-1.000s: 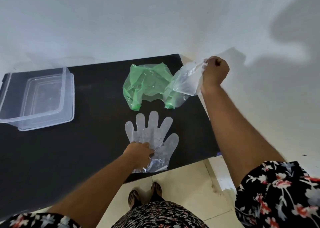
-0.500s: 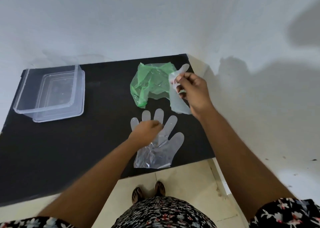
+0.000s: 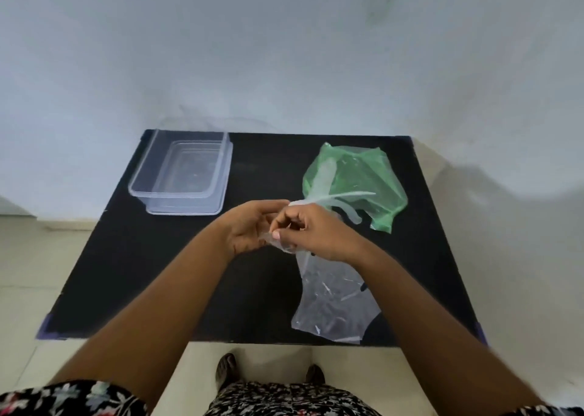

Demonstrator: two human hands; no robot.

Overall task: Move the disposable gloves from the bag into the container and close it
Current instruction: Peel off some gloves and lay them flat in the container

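Observation:
Over the middle of the black table (image 3: 164,283), my left hand (image 3: 252,229) and my right hand (image 3: 311,230) meet and pinch a clear disposable glove (image 3: 335,197). Its fingers stick out to the right, over the green bag (image 3: 357,181). The green bag lies crumpled at the back right of the table. Another clear glove (image 3: 331,305) lies flat on the table under my right wrist, cuff toward the front edge. The clear plastic container (image 3: 183,175) stands open at the back left, resting on what looks like its lid.
The table stands against a white wall (image 3: 284,52). Pale floor tiles (image 3: 25,273) lie to the left and in front, where my feet show below the table's front edge.
My right hand has carried the glove it held from the bag to the table's middle. My left hand has lifted off the flat glove and joined it. The camera view has shifted left.

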